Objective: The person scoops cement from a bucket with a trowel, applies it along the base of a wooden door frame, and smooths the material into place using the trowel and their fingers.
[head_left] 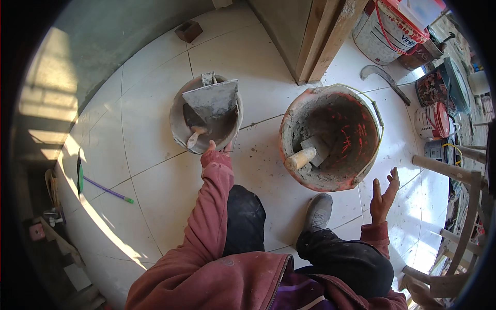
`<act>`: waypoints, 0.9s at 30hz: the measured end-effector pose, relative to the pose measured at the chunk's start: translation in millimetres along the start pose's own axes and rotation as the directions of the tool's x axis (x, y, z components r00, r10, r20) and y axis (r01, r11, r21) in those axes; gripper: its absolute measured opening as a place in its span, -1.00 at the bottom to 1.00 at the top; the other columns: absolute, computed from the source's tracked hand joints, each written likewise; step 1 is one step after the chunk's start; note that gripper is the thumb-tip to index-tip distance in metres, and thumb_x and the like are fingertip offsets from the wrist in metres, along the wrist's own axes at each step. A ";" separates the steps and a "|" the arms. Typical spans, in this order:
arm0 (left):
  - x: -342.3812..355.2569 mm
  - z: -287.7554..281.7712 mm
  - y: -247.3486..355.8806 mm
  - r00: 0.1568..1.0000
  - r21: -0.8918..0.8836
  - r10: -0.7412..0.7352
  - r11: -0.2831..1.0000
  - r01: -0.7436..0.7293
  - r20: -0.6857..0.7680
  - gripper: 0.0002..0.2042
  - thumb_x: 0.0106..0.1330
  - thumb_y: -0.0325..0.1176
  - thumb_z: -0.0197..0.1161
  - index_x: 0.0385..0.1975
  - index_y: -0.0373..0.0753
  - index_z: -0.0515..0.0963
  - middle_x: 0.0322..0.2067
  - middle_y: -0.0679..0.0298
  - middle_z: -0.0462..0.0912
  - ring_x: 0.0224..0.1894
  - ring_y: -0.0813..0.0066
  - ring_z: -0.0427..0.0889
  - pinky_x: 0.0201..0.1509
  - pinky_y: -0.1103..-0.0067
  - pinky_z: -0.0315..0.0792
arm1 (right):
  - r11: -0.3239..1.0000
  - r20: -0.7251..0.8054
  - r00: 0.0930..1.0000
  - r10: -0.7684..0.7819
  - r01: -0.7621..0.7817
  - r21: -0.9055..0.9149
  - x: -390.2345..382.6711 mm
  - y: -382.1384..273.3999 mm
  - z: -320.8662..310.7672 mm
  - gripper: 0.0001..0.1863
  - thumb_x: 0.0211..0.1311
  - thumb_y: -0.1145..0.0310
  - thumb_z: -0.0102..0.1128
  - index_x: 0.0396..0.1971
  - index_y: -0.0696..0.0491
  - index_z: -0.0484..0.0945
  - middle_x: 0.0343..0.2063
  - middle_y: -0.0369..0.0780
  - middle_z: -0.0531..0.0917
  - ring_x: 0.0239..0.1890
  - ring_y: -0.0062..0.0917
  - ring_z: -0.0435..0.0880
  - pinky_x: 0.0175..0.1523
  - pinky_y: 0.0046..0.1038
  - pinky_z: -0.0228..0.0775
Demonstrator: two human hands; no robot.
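My left hand (217,147) grips the near rim of a smaller grey bucket (176,119), its fingers partly hidden. A grey, mortar-stained square board (209,101) rests tilted across that bucket, and a tool's wooden handle (196,135) sticks up from the murky contents. To the right stands a larger orange bucket (292,111) caked with cement, with a trowel (302,157) inside, handle toward me. My right hand (385,191) hangs open just right of and nearer than the large bucket, fingers spread, touching nothing visible.
Paint pails (385,36), several tubs (431,121) and a curved dark tool (387,80) line the right, with a wooden chair (462,222) below. A wooden door frame (318,46) and a brick (188,31) are ahead; a purple-handled broom (108,190) lies left.
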State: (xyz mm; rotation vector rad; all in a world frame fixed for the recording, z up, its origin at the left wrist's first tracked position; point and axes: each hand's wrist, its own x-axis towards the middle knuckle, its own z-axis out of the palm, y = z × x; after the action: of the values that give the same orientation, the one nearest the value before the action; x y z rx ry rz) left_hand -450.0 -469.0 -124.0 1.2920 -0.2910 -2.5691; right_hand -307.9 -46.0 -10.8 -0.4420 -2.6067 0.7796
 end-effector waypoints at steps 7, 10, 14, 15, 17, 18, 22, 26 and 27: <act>38.6 38.0 21.5 0.989 0.170 0.121 0.976 -0.133 0.080 -0.58 0.23 -0.28 0.07 0.00 -0.39 0.20 0.02 0.03 0.30 0.05 0.12 0.30 0.04 0.14 0.37 | 0.972 0.060 0.983 -0.173 0.180 -0.148 5.1 -30.0 6.5 -0.37 0.00 0.41 0.13 0.12 0.15 0.14 0.03 -0.02 0.27 0.11 -0.17 0.18 0.18 -0.24 -0.01; 53.5 45.9 48.3 0.968 0.203 0.155 0.959 -0.195 0.199 -0.57 0.23 -0.29 0.07 0.02 -0.38 0.21 0.04 0.04 0.29 0.08 0.14 0.27 0.08 0.15 0.33 | 0.922 0.250 0.888 -0.387 0.364 0.134 32.4 -74.0 30.4 -0.52 -0.06 0.41 0.13 -0.05 0.15 0.32 -0.30 -0.13 0.48 -0.19 -0.29 0.40 -0.03 -0.35 0.20; 45.5 51.3 41.9 0.940 0.203 0.012 0.975 -0.086 0.340 -0.42 0.18 -0.16 0.13 0.09 -0.37 0.13 0.12 0.05 0.19 0.18 0.15 0.14 0.23 0.20 0.13 | 0.924 0.687 0.637 -0.351 0.356 0.141 40.3 -109.1 65.5 -0.64 0.13 0.21 -0.02 -0.11 0.08 0.38 -0.36 -0.02 0.55 -0.27 -0.21 0.53 -0.16 -0.28 0.31; 37.4 43.8 29.2 0.964 0.210 -0.047 0.978 -0.009 0.260 -0.24 0.10 0.00 0.17 0.16 -0.35 0.01 0.18 0.05 0.09 0.23 0.13 0.04 0.27 0.24 0.02 | 0.828 0.681 0.543 -0.492 0.533 0.173 39.4 -108.5 76.5 -0.64 0.15 0.17 -0.05 -0.13 0.07 0.41 -0.36 0.00 0.55 -0.26 -0.18 0.53 -0.15 -0.26 0.31; -13.3 52.5 -23.6 0.969 0.360 -0.236 0.913 0.192 0.080 -0.14 0.08 0.14 0.10 0.20 -0.35 -0.10 0.20 0.02 0.03 0.24 0.10 0.01 0.23 0.25 0.06 | 0.954 0.723 0.624 -0.297 0.218 0.204 39.9 -94.3 108.0 -0.64 0.17 0.15 -0.07 -0.15 0.08 0.42 -0.36 0.00 0.55 -0.35 -0.18 0.55 -0.22 -0.26 0.35; -14.8 56.0 -37.3 0.965 0.382 -0.246 0.904 0.194 0.090 -0.14 0.08 0.14 0.10 0.20 -0.35 -0.10 0.20 0.02 0.03 0.24 0.10 0.01 0.23 0.25 0.06 | 0.963 0.777 0.611 -0.149 -0.090 0.255 42.6 -94.8 117.8 -0.63 0.18 0.12 -0.09 -0.17 0.08 0.43 -0.36 0.00 0.55 -0.44 -0.18 0.57 -0.30 -0.25 0.39; 0.9 94.7 -82.0 0.735 0.867 -0.535 0.477 -0.143 0.416 -0.21 0.18 0.19 -0.13 0.18 -0.39 -0.04 0.16 0.01 0.12 0.21 0.17 0.09 0.18 0.31 0.11 | 0.957 0.826 0.545 -0.143 -0.137 0.256 64.8 -105.5 101.3 -0.61 0.19 0.08 -0.10 -0.25 0.12 0.47 -0.39 -0.05 0.57 -0.51 -0.36 0.60 -0.38 -0.36 0.43; -18.9 139.7 -137.7 0.662 0.896 -0.610 0.222 -0.386 0.436 -0.45 0.19 -0.04 0.06 0.02 -0.40 0.29 -0.01 0.11 0.38 0.05 0.38 0.32 0.11 0.55 0.19 | 0.577 0.903 0.405 0.147 -0.776 0.254 79.2 -99.2 -2.0 -0.66 0.17 0.19 -0.02 -0.37 0.20 0.53 -0.47 -0.22 0.56 -0.42 -0.62 0.57 -0.30 -0.58 0.43; -22.9 142.4 -144.2 0.611 0.847 -0.637 0.130 -0.516 0.470 -0.53 0.20 -0.11 0.08 -0.07 -0.40 0.39 -0.10 0.17 0.48 -0.04 0.48 0.40 0.06 0.63 0.22 | 0.481 0.875 0.481 0.060 -0.782 0.397 74.0 -88.3 -20.9 -0.68 0.14 0.23 0.00 -0.32 0.20 0.53 -0.44 -0.22 0.57 -0.42 -0.60 0.57 -0.29 -0.58 0.43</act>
State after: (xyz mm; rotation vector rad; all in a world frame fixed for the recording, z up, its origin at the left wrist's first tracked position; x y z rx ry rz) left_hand -570.8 -315.8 -64.5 -0.1107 -2.6564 -2.6539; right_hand -380.0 -77.2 76.0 -0.6830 -2.3349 2.7511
